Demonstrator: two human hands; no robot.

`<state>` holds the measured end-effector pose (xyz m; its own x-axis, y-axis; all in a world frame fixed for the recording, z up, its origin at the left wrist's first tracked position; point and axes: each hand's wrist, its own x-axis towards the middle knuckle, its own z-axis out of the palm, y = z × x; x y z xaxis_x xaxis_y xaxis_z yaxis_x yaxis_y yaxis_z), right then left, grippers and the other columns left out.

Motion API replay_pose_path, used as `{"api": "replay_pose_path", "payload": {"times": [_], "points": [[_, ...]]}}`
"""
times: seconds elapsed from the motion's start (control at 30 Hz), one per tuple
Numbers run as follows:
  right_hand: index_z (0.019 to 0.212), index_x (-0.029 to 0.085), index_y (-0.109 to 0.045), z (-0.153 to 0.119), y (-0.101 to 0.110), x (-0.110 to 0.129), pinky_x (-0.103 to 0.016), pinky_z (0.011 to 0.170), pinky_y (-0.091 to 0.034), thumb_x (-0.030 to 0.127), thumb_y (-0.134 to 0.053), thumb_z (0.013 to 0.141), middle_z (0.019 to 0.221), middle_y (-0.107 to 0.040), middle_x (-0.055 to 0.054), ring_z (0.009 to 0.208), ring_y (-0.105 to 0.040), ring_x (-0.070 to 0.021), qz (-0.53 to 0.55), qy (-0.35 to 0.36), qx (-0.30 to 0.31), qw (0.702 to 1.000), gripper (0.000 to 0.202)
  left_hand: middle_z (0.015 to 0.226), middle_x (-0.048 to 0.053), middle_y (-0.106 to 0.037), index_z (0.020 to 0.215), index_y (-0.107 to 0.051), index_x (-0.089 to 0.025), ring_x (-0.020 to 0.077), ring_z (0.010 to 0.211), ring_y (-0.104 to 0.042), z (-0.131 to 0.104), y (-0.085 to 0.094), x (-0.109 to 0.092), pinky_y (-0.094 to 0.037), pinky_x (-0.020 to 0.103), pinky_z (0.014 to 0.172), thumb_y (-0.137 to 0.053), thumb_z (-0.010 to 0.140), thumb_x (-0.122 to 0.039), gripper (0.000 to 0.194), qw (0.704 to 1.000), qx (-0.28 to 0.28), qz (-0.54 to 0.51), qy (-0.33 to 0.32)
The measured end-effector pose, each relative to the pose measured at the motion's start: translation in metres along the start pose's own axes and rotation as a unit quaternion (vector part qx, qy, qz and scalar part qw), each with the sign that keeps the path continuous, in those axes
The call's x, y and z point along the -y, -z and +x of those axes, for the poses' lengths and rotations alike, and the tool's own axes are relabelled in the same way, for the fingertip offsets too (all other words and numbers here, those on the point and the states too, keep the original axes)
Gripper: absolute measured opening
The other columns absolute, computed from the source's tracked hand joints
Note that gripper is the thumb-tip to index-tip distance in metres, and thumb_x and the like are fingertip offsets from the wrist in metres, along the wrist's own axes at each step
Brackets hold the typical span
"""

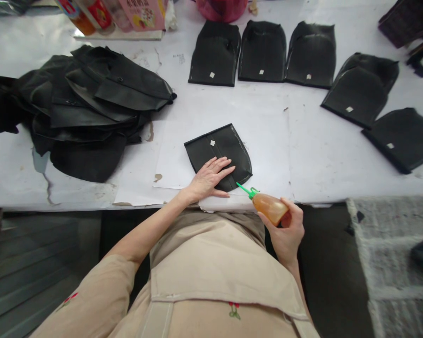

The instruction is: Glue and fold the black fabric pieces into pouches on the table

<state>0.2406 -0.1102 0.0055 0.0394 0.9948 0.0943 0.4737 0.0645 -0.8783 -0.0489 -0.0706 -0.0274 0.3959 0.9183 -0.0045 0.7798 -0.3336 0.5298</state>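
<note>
A black leather-like panel (229, 143) with one rounded end and a small pale square mark lies near the table's front edge. My left hand (211, 177) rests flat on it, fingers spread. In my right hand (287, 230) is a squeeze bottle (270, 208) of amber liquid, gripped round its body. Its green nozzle points left, with the tip at the panel's rounded edge. A whitish, shiny line runs along the panel's curved edge. Whether the nozzle tip touches the panel I cannot tell.
A heap of black pieces (91, 94) lies at the left. Several similar black panels (262, 54) are set out in an arc at the back and right. Bottles (100, 16), a pink box (144, 14) and a pink container (222, 8) stand along the back. White paper (183, 110) covers the table.
</note>
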Motion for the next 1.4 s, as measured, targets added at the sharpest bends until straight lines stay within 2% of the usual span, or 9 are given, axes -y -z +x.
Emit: {"api": "replay_pose_path", "payload": {"times": [0.23,0.53,0.67,0.77,1.13,1.3,1.4], "points": [[0.126,0.023,-0.061,-0.006,-0.001,0.000,-0.042,0.093,-0.058,0.037,-0.091,0.068,0.117,-0.065,-0.007,0.108,-0.066,-0.0258,0.018,-0.006,0.010,1.000,0.067,0.158,0.020,-0.044,0.149,-0.048,-0.017,0.0335,0.150,-0.036,0.001,-0.001,0.002,-0.023,0.054,0.126,-0.083,0.075,-0.055,0.091,1.000,-0.005,0.009,0.003],[0.124,0.023,-0.061,-0.008,-0.004,-0.004,-0.045,0.094,-0.058,0.043,-0.090,0.068,0.116,-0.065,-0.008,0.107,-0.066,-0.0266,0.003,-0.012,0.004,1.000,0.066,0.157,0.020,-0.044,0.147,-0.051,-0.021,0.0361,0.150,-0.035,0.010,-0.001,-0.003,-0.025,0.059,0.124,-0.088,0.070,-0.051,0.091,0.999,-0.023,-0.032,0.031],[0.124,0.023,-0.061,-0.006,-0.004,-0.007,-0.046,0.095,-0.057,0.043,-0.091,0.067,0.117,-0.065,-0.008,0.107,-0.066,-0.0272,0.001,-0.009,0.003,1.000,0.067,0.152,0.017,-0.051,0.138,-0.060,-0.024,0.0326,0.149,-0.039,0.001,0.011,0.004,-0.035,0.056,0.121,-0.082,0.080,-0.044,0.066,0.995,-0.029,-0.100,-0.010],[0.124,0.023,-0.061,-0.005,-0.004,-0.005,-0.045,0.095,-0.057,0.042,-0.091,0.068,0.117,-0.064,-0.008,0.109,-0.065,-0.0268,0.007,-0.001,0.001,1.000,0.067,0.148,0.013,-0.056,0.131,-0.066,-0.026,0.0297,0.146,-0.042,-0.008,0.019,0.010,-0.032,0.056,0.122,-0.079,0.084,-0.036,0.050,0.995,-0.010,-0.090,-0.039],[0.126,0.024,-0.060,-0.011,-0.009,-0.002,-0.044,0.094,-0.057,0.040,-0.090,0.070,0.118,-0.064,-0.007,0.109,-0.065,-0.0261,0.008,0.003,0.024,1.000,0.066,0.151,0.013,-0.053,0.136,-0.063,-0.027,0.0313,0.149,-0.039,-0.007,0.010,0.012,-0.029,0.057,0.123,-0.082,0.081,-0.038,0.059,0.999,0.005,-0.051,-0.014],[0.126,0.023,-0.060,-0.010,-0.010,-0.002,-0.044,0.092,-0.058,0.041,-0.090,0.069,0.117,-0.065,-0.008,0.108,-0.066,-0.0264,0.006,-0.004,0.034,0.999,0.066,0.151,0.014,-0.053,0.135,-0.063,-0.025,0.0325,0.148,-0.040,-0.002,0.007,0.009,-0.028,0.059,0.123,-0.081,0.082,-0.036,0.057,0.997,-0.018,-0.069,-0.007],[0.126,0.023,-0.061,-0.009,-0.010,-0.003,-0.044,0.093,-0.058,0.040,-0.090,0.070,0.118,-0.065,-0.008,0.109,-0.065,-0.0268,0.002,-0.002,0.026,1.000,0.066,0.152,0.015,-0.051,0.138,-0.061,-0.025,0.0325,0.148,-0.040,-0.003,0.009,0.012,-0.029,0.059,0.123,-0.083,0.080,-0.028,0.062,0.994,-0.014,-0.104,-0.023]]}}
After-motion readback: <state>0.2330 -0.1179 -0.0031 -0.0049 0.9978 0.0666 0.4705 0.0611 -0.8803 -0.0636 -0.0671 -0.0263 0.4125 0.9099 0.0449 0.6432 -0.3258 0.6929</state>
